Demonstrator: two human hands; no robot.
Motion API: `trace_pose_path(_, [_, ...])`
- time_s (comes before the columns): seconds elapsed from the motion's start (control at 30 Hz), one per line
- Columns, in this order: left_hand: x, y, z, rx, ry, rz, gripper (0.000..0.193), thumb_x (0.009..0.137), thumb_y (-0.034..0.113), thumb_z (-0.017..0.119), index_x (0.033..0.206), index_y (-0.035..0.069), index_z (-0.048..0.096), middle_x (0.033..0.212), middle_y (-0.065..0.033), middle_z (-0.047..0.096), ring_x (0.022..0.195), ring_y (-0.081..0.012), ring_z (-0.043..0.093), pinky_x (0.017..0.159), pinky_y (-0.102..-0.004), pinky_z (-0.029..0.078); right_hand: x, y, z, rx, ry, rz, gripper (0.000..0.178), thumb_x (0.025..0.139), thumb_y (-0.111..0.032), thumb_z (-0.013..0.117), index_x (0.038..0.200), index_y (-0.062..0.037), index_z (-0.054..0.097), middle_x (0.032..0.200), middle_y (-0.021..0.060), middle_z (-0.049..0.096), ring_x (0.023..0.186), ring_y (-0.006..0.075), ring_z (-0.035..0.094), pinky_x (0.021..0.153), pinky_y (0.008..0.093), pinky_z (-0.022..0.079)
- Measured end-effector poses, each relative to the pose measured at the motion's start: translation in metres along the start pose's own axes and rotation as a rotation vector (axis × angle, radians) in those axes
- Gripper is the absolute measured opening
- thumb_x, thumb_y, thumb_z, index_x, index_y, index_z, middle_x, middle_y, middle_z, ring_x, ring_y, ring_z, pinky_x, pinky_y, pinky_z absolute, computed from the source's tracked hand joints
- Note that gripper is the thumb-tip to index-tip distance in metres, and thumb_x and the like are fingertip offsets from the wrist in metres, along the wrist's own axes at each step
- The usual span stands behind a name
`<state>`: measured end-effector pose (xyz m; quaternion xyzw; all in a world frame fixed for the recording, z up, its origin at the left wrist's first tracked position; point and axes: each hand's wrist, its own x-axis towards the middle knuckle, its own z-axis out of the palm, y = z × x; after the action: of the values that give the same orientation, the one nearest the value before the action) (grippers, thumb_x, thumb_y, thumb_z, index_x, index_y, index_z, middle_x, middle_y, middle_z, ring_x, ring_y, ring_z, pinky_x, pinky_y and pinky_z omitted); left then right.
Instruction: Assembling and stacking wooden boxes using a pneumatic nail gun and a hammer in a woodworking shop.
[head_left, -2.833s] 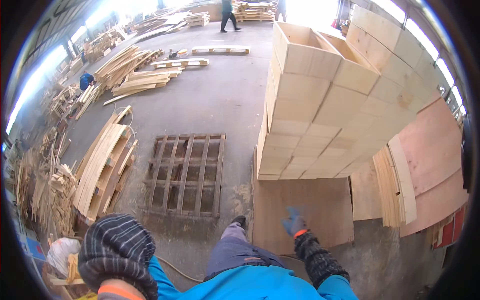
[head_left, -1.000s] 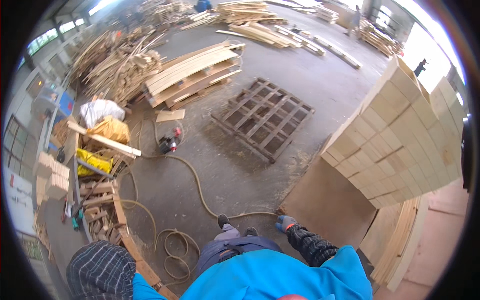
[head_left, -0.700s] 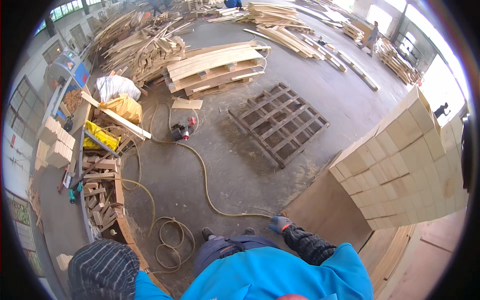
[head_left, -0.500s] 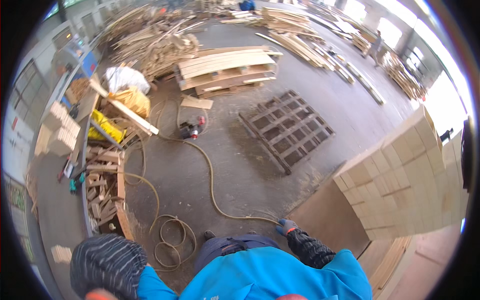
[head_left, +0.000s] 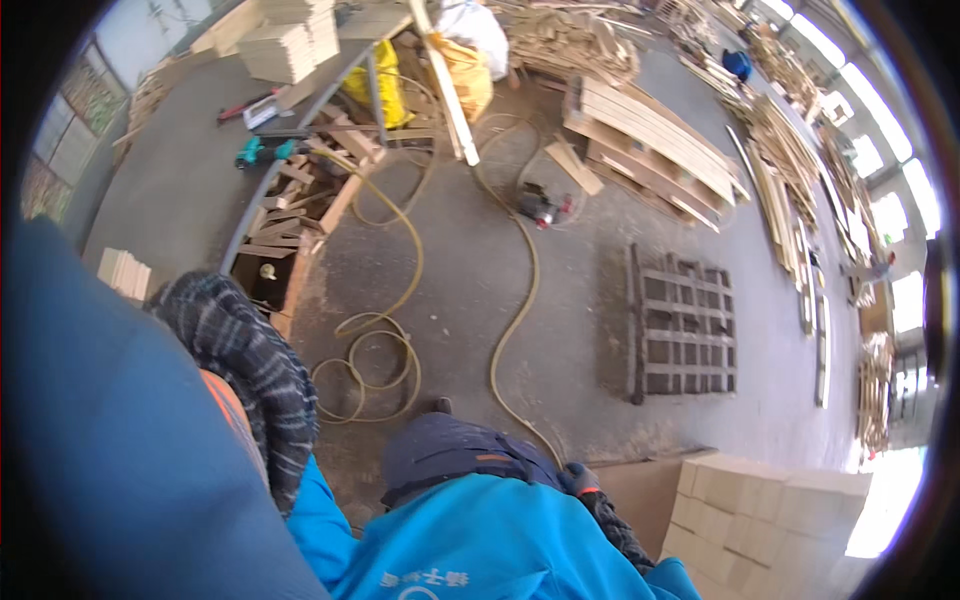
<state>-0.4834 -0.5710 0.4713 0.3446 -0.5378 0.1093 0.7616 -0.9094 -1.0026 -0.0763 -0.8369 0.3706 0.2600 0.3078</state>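
My right hand (head_left: pixel 578 479), in a blue-grey glove with an orange cuff, is low beside my right hip. Its fingers look closed around a yellowish air hose (head_left: pixel 534 270), which runs from there up across the floor. Close to the camera, my raised left hand (head_left: pixel 130 430) fills the lower left as a large, blurred blue shape. Its orange cuff and dark striped sleeve show beside it, but its fingers cannot be made out. More of the hose lies in loops (head_left: pixel 380 365) on the floor ahead of my left side.
A workbench (head_left: pixel 170 190) at left bears wood blocks (head_left: pixel 290 45) and a teal power tool (head_left: pixel 262 152). Beside it, a bin holds wood offcuts (head_left: pixel 290 205). A red-and-black tool (head_left: pixel 545 207) and dark pallet (head_left: pixel 690 335) lie on the floor. Stacked pale blocks (head_left: pixel 750 510) stand right.
The view has swung to the left, so the bench and hose loops sit further right. My left hand has come up close to the camera. My right hand stays low at the hose.
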Motion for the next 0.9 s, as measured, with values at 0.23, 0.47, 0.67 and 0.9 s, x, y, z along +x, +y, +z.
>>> trace_pose_path(0.23, [0.049,0.029,-0.093,0.400,-0.062,0.295,0.056,0.110,0.042,0.056,0.148,0.001,0.057,0.151,-0.0222,0.059,0.143,-0.0405,0.053,0.120,-0.0586,0.041,0.075,-0.014,-0.020,-0.163,0.056,-0.200,0.057,0.087,-0.049,0.079,0.127,-0.0084,0.078,0.122,0.0194,0.078,0.119,0.0379,0.073,0.101,0.0453,0.058])
trace_pose_path(0.47, [0.037,0.045,-0.096,0.860,-0.068,0.397,0.058,0.109,0.044,0.056,0.149,0.001,0.056,0.153,-0.0226,0.057,0.145,-0.0411,0.052,0.121,-0.0595,0.039,0.188,-0.106,-0.073,-0.156,-0.434,-0.148,0.064,0.093,-0.053,0.076,0.144,-0.0146,0.070,0.140,0.0240,0.070,0.141,0.0354,0.060,0.122,0.0472,0.042])
trace_pose_path(0.67, [0.027,0.045,-0.066,1.145,0.119,0.306,0.060,0.109,0.045,0.056,0.150,0.001,0.055,0.154,-0.0230,0.057,0.146,-0.0417,0.051,0.123,-0.0603,0.038,0.438,-0.130,-0.094,-0.375,-0.123,-0.504,0.058,0.093,-0.044,0.078,0.136,-0.0056,0.071,0.112,0.0173,0.080,0.076,0.0267,0.075,0.075,0.0409,0.061])
trace_pose_path(0.9, [0.030,0.022,-0.038,1.479,0.139,0.258,0.063,0.109,0.046,0.056,0.152,0.001,0.054,0.156,-0.0234,0.055,0.148,-0.0424,0.049,0.124,-0.0612,0.037,0.394,-0.341,-0.107,-0.297,-0.161,-0.604,0.051,0.089,-0.037,0.084,0.127,-0.0051,0.074,0.117,0.0194,0.079,0.107,0.0320,0.076,0.098,0.0448,0.059])
